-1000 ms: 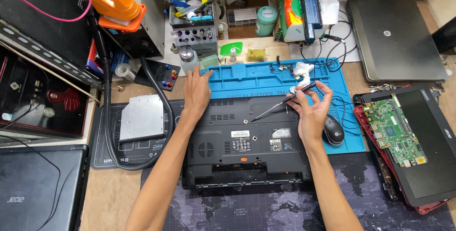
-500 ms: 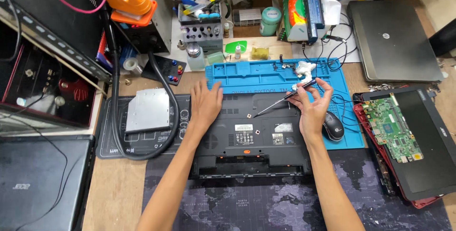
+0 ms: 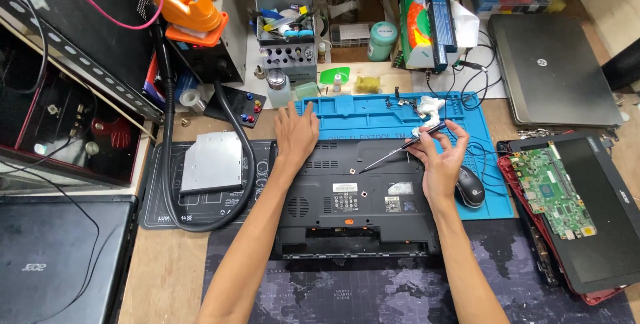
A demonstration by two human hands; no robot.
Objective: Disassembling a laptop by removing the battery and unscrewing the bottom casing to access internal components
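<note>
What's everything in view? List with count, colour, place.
laptop base: 1, black, centre, underside up
work mat: 1, blue, under the base
screwdriver: 1, dark, tip on the base
mouse: 1, black, right of the base
optical drive: 1, silver, left mat
closed laptop: 1, grey, top right
circuit board: 1, green, in opened red laptop, right
left hand: flat on base's rear edge
right hand: holds screwdriver
</note>
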